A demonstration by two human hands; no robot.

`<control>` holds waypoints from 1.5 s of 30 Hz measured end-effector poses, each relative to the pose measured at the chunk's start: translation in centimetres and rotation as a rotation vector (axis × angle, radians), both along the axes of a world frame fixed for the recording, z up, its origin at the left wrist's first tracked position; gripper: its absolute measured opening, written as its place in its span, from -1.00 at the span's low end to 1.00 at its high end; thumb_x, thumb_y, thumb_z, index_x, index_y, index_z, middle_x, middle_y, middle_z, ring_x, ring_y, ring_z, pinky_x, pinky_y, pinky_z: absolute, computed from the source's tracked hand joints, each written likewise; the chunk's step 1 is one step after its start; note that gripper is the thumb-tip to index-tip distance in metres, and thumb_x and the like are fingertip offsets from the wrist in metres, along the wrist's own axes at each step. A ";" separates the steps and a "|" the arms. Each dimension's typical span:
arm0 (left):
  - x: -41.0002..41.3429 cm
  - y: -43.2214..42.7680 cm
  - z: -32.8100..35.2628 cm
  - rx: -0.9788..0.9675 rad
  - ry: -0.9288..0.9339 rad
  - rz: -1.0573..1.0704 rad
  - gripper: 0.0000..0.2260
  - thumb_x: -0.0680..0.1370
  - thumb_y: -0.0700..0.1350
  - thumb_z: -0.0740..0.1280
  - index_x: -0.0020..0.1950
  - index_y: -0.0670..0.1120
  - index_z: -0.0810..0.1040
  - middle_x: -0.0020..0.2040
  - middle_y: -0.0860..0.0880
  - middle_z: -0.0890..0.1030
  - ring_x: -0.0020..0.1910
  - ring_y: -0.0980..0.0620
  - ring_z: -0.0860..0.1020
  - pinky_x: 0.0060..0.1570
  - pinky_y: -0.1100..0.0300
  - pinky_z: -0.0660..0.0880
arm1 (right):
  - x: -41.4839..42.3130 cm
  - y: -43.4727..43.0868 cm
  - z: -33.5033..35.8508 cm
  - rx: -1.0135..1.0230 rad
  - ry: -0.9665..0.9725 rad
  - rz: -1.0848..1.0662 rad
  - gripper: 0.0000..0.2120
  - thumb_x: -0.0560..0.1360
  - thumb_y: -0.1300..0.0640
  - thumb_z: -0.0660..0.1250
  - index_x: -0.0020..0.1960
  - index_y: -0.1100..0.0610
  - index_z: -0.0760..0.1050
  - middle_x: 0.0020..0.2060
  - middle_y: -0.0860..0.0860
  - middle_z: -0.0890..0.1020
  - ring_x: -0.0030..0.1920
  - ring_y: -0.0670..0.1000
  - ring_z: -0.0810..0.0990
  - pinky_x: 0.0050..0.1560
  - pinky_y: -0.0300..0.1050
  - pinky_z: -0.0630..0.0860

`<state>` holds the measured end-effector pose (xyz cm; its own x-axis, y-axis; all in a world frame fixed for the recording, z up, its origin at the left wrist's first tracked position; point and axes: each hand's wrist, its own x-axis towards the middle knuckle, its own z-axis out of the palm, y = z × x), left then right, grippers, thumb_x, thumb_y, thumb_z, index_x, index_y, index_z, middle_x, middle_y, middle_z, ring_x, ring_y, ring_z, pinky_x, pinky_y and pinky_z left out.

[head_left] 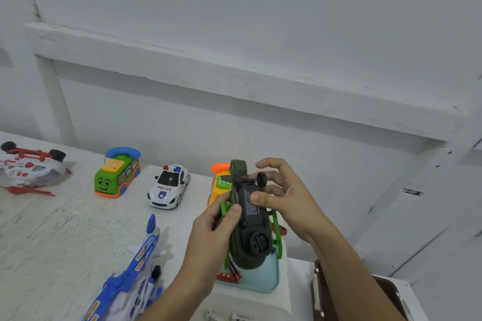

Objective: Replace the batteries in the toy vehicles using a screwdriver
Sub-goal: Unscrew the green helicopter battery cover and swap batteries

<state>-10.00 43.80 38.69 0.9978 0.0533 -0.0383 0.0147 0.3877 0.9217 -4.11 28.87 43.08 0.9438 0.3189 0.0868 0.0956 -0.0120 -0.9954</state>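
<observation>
- We hold the green helicopter (247,242) upside down in the air above the right end of the white table (52,229), with its wheels up and its nose towards us.
- Our left hand (214,232) grips the toy's left side, its fingers wrapped round the body and the thumb lying along the edge of the underside.
- Our right hand (287,195) is spread and loosely curved. Its thumb tip presses on the black panel (251,206) on the belly and the index finger is lifted clear. We cannot tell whether the other fingers, behind the rear wheels, touch the toy.
- A pale blue tray (263,276) sits directly beneath the helicopter.
- An orange bus toy (220,185) stands just behind the helicopter, partly hidden by it.
- A police car (169,187), a green bus toy (117,173) and an overturned white and red helicopter (31,167) stand in a row further left.
- A blue and white plane (135,268) lies near our left forearm.
- A brown case (328,294) sits under our right forearm.
</observation>
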 end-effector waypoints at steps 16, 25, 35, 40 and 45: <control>1.0 -0.2 -0.9 0.035 0.119 0.133 -0.75 0.51 -0.31 0.38 0.06 0.01 0.62 -0.16 -0.07 0.72 -0.23 -0.02 0.69 -0.35 0.20 0.59 | 3.9 -2.6 -3.6 0.306 0.359 0.004 -0.68 0.41 0.28 0.43 0.14 0.19 0.50 0.07 0.18 0.66 -0.03 0.16 0.67 -0.02 0.00 0.63; 1.3 0.2 -1.4 0.050 0.146 0.207 -0.73 0.50 -0.34 0.38 0.09 -0.04 0.61 -0.12 -0.16 0.71 -0.27 -0.03 0.69 -0.38 0.21 0.58 | 6.9 -5.1 -8.6 -1.106 0.186 -0.164 -0.66 0.45 0.08 0.45 0.09 0.31 0.58 0.05 0.21 0.63 -0.05 0.09 0.60 0.03 -0.03 0.53; 1.3 0.2 -1.6 0.101 0.136 0.218 -0.74 0.50 -0.32 0.39 0.11 -0.03 0.61 -0.10 -0.15 0.71 -0.16 -0.12 0.69 -0.29 0.13 0.63 | 6.7 -6.3 -9.7 -0.841 0.265 -0.257 -0.87 0.47 0.19 0.40 -0.13 0.19 0.45 -0.21 0.06 0.55 -0.27 -0.01 0.47 -0.30 -0.19 0.36; 1.2 0.1 -1.3 0.098 0.121 0.197 -0.74 0.50 -0.33 0.38 0.12 -0.07 0.60 -0.11 -0.14 0.71 -0.20 -0.09 0.70 -0.32 0.14 0.62 | 5.4 -6.7 -4.7 -0.211 0.216 -0.404 -0.89 0.47 0.40 0.37 -0.06 0.24 0.53 -0.04 0.25 0.64 -0.10 0.14 0.63 -0.06 0.02 0.63; 0.9 -0.2 -0.9 0.084 0.101 0.177 -0.76 0.50 -0.34 0.38 0.06 -0.03 0.61 -0.14 -0.11 0.71 -0.20 -0.10 0.70 -0.32 0.15 0.62 | 3.1 -5.8 1.6 0.130 -0.022 -0.414 -0.86 0.49 0.44 0.32 -0.08 0.24 0.56 -0.12 0.25 0.57 -0.08 0.18 0.70 -0.11 0.07 0.67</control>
